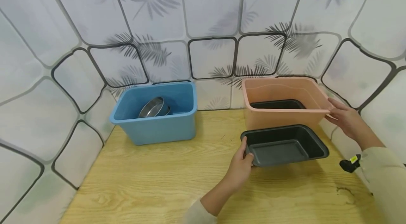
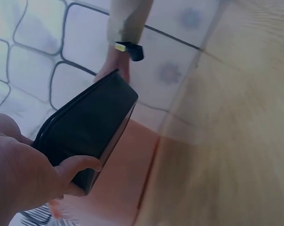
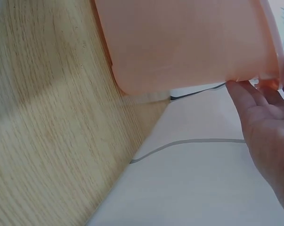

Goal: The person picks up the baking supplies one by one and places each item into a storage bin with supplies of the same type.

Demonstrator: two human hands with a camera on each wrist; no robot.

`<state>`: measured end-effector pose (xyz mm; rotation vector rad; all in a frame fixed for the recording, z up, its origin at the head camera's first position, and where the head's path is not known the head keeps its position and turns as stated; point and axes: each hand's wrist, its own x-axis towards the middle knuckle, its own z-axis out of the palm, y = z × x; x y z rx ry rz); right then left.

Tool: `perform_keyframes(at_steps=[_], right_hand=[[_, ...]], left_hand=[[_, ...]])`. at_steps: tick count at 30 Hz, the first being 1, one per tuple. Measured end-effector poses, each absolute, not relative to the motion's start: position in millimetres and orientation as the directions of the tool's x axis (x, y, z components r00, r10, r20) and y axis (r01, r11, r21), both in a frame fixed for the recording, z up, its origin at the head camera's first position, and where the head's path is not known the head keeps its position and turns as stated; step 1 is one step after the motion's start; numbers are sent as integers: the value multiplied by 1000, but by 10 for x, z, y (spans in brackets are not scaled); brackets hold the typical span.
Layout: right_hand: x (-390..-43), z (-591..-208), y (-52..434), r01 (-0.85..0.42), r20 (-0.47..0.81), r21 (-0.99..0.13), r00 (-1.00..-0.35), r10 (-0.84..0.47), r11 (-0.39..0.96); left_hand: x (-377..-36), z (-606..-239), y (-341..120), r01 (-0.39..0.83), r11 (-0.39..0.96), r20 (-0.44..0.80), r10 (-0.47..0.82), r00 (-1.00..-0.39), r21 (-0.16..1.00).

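My left hand (image 1: 239, 167) grips a dark rectangular loaf pan (image 1: 282, 150) by its left end, thumb over the rim. The pan hangs above the table in front of the peach plastic bin (image 1: 285, 120), its hollow side facing me. In the left wrist view the fingers curl round the end of the pan (image 2: 92, 117). At the bin's right end, my right hand (image 1: 347, 120) holds the rim; the right wrist view shows the fingers against the bin wall (image 3: 189, 47) just under the lip. Inside the bin lies another dark pan (image 1: 279, 104), partly hidden by the front wall.
A blue plastic bin (image 1: 158, 129) stands at the back left, with round metal tins (image 1: 153, 107) inside. Patterned cloth (image 1: 212, 5) hangs behind and along both sides of the wooden table (image 1: 152, 178). A black strap piece (image 1: 350, 163) shows at the right wrist.
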<state>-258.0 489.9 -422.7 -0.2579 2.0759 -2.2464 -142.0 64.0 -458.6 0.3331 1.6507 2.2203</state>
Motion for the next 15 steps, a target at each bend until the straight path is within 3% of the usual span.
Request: perform_keyframes(at_steps=[7,15], right_hand=[[-2626,-4237,4943,-54,93,-979,-976,-196,-195],[-2652,-4269,4998,-51,92,-981,-972,-217,-187]], left_hand=[[-1592,-4321,540,-114,-294,11,391,-920,949],[-1825,-4078,533,-52,-278,56,367,-928,959]])
